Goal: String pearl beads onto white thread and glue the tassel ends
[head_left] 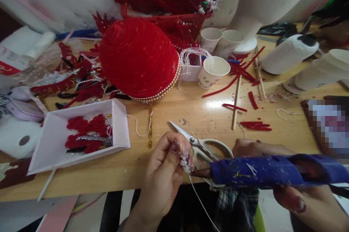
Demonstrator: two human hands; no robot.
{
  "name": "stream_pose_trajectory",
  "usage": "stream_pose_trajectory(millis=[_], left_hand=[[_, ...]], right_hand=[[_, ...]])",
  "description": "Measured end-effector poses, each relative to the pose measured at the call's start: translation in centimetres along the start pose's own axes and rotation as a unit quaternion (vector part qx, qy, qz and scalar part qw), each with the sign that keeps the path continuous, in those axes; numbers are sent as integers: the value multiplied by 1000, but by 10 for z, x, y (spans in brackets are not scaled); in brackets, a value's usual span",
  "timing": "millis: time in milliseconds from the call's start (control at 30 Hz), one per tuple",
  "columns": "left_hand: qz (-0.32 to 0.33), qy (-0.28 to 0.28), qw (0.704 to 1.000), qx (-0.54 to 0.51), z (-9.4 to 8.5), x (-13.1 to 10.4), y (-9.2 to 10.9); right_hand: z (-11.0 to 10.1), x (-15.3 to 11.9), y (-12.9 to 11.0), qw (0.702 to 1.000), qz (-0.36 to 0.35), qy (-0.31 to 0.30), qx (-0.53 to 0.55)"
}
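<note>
Near the table's front edge my left hand [166, 174] pinches a small beaded piece [185, 161] of clear and white beads, from which a white thread hangs down. My right hand [308, 195] is wrapped round a blue glue gun [256, 171], its dark nozzle pointing left at the beads. Whether the nozzle touches them I cannot tell. Scissors [201, 144] with white handles lie partly behind the hands and the gun. A red cord-wrapped dome [139, 57] with a pearl-trimmed rim stands further back.
A white box [121, 124] with red pieces is on the left. Paper cups [214, 74], red stems [255, 126] and wooden sticks [236, 104] lie right of centre. A red basket [188, 24] stands behind; a phone-like device [327, 126] is at right.
</note>
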State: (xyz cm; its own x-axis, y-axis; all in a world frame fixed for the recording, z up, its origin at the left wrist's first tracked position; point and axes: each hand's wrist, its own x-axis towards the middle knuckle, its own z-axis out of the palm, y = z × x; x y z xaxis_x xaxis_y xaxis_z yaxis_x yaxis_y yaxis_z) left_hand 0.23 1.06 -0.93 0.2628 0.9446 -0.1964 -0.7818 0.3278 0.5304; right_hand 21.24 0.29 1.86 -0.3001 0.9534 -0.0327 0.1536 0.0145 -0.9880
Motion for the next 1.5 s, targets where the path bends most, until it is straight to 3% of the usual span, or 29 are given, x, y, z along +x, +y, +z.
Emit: stream_pose_trajectory(millis=[100,233,467,600,833,1100,1500], left_hand=[[-8,5,1000,10,2,1,3],[6,6,1000,15,5,1,4],[108,84,983,123,5,-6,-1],[174,106,969,142,8,-5,-1],[140,134,975,108,9,-3,3],[160,145,970,110,14,-3,-3],[165,155,969,98,12,-3,-5]], right_hand=[[-2,-4,4,998,38,-32,33],[-3,-6,6,998,37,-24,36],[5,-1,-1,999,14,35,-3],[3,0,0,1000,6,19,2],[1,-7,5,999,-5,22,25],[7,-10,13,997,-9,1,72],[14,-1,5,999,-20,5,29]])
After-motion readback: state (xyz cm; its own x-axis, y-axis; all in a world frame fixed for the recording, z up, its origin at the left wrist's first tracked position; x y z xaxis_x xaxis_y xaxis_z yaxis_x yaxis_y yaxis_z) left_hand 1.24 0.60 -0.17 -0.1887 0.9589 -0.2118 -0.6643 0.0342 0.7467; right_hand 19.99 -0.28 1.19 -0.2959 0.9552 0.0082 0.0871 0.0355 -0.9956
